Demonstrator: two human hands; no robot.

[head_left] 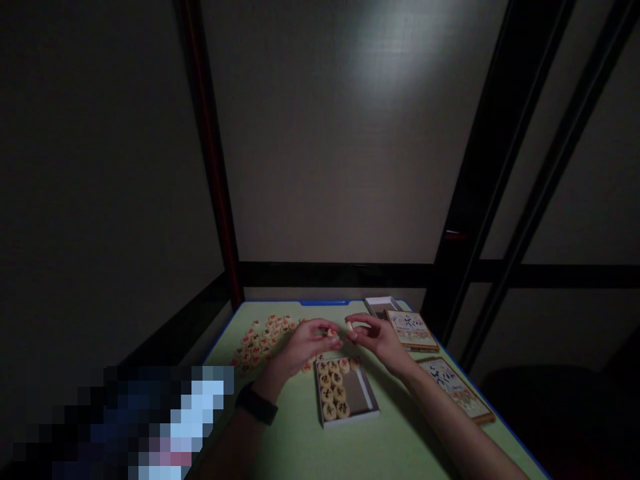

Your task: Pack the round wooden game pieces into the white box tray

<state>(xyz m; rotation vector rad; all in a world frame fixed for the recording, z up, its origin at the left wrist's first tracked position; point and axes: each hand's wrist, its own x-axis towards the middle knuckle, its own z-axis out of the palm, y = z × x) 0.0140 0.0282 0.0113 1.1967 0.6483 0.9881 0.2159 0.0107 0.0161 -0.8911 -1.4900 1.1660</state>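
My left hand (313, 341), with a dark band on its wrist, pinches a round piece with a red mark (331, 333) above the table. Close by on the right, my right hand (373, 335) holds another pale round piece (349, 327) between thumb and fingers. Below both hands lies an open shallow box (377, 413). Round pieces with dark characters (327, 393) fill its left side in two columns. A piece with a red character (345, 365) and one more sit along its top edge. Loose pieces (257, 349), many marked red, are spread left of my left hand, which hides some of them.
On the green table (290, 440), two printed boxes or lids (413, 330) (455, 389) lie to the right. An open, shallow white tray (383, 306) stands at the back right. A panelled wall (335, 167) rises behind the table. A pixelated patch covers the lower left.
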